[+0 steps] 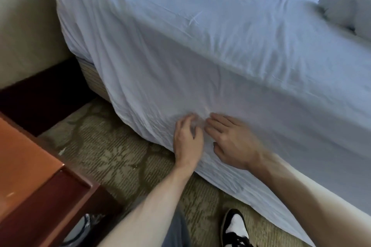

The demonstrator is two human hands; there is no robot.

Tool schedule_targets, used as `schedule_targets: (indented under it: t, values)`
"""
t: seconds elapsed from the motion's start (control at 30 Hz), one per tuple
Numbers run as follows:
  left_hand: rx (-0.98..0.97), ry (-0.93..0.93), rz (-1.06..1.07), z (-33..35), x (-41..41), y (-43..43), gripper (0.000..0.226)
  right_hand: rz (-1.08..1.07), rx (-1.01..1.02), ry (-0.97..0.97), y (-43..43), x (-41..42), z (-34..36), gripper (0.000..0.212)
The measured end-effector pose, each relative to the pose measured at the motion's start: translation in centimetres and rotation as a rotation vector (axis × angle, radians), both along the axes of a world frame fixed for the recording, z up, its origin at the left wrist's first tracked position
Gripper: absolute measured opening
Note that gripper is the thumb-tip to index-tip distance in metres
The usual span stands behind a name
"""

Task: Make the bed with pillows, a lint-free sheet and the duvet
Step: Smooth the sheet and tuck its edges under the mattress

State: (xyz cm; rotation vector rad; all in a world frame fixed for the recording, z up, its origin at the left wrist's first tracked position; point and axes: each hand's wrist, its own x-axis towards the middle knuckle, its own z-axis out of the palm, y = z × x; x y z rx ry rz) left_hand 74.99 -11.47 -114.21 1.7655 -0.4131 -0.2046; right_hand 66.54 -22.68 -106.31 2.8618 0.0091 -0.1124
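Note:
A white sheet (200, 50) covers the bed and hangs down its near side almost to the carpet. Both my hands are low on that hanging part, side by side. My left hand (187, 142) lies against the cloth with fingers bent, its tips bunching a small fold. My right hand (230, 142) rests on the sheet just to the right, fingers loosely spread and slightly curled, thumb apart. A white pillow (347, 4) lies on the bed at the far right. The mattress base (90, 72) shows uncovered at the left corner.
A reddish wooden table (36, 176) stands close at the left, with a dark gap behind it along the cream wall (26, 26). Patterned carpet (112, 156) runs between table and bed. My black-and-white shoe (234, 228) stands near the sheet's hem.

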Motion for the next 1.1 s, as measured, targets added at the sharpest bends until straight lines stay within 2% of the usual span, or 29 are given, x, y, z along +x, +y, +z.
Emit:
schedule_targets:
  t: [0.07, 0.2, 0.3, 0.37, 0.47, 0.57, 0.7, 0.87, 1.1]
  values:
    - [-0.021, 0.139, 0.130, -0.7, 1.7, 0.6, 0.029, 0.016, -0.021, 0.048, 0.3, 1.6, 0.3, 0.046]
    - [-0.012, 0.440, 0.189, -2.2, 3.8, 2.3, 0.038, -0.080, 0.064, 0.089, 2.0, 3.8, 1.1, 0.045]
    - [-0.056, 0.502, 0.179, -2.1, 4.7, 3.0, 0.043, -0.205, 0.168, 0.217, 2.7, 4.5, 0.3, 0.046]
    - [-0.139, 0.511, 0.146, -1.6, 5.0, 3.1, 0.044, -0.277, 0.240, 0.275, 2.5, 5.0, -0.5, 0.052]
    - [-0.328, 0.626, 0.109, -0.4, 4.9, 2.5, 0.035, -0.331, 0.324, 0.268, 3.1, 5.7, -1.5, 0.064]
    - [-0.512, 0.790, 0.085, -0.1, 4.4, 2.0, 0.045, -0.354, 0.425, 0.305, 4.2, 6.1, -2.2, 0.084]
    - [-0.680, 0.916, 0.035, 1.1, 4.0, 1.8, 0.047, -0.346, 0.457, 0.351, 4.0, 6.1, -3.3, 0.093]
    - [-0.867, 1.048, -0.014, 3.1, 4.2, 2.0, 0.076, -0.316, 0.515, 0.312, 3.0, 5.7, -3.9, 0.094]
    - [-1.019, 1.169, 0.016, 2.7, 5.0, 1.8, 0.080, -0.240, 0.551, 0.160, 2.7, 5.2, -4.1, 0.084]
